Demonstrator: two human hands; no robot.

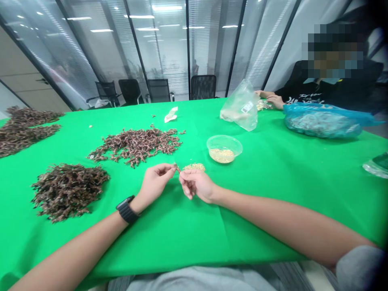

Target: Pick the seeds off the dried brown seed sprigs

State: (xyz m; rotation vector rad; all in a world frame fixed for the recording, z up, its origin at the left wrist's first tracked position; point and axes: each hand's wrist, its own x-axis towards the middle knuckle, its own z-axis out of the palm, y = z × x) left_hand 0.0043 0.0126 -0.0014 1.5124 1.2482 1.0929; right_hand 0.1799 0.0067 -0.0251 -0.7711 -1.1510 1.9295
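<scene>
My left hand, with a black watch on the wrist, pinches a small brown twig-like dried piece between thumb and fingertips. The fingertips of my right hand are closed on the other end of the same piece. Just behind my right hand lies a small heap of golden grain-like bits on the green cloth. A clear plastic bowl with more of these bits stands beyond it to the right. Past my left hand spreads a loose pile of reddish-brown dried pieces; a darker, taller pile sits to the left.
More brown piles lie at the far left. A crumpled white scrap, a clear plastic bag and a filled blue bag rest toward the back. Another person's hands handle pale bits at the far right edge.
</scene>
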